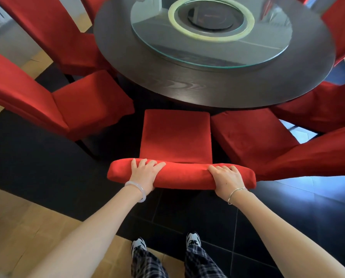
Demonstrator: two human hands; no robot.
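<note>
A red fabric-covered chair (176,135) stands right in front of me, its seat facing a round dark wooden table (207,85). My left hand (145,173) grips the top of the chair's backrest (183,175) near its left end, fingers curled over the far side. My right hand (226,178) grips the same top edge near its right end. The chair's legs are hidden below the seat.
Several more red chairs ring the table, one close on the left (83,103) and one close on the right (248,133). A glass turntable (211,47) lies on the table. The floor is black tile (288,207) with light wood (17,227) at the left.
</note>
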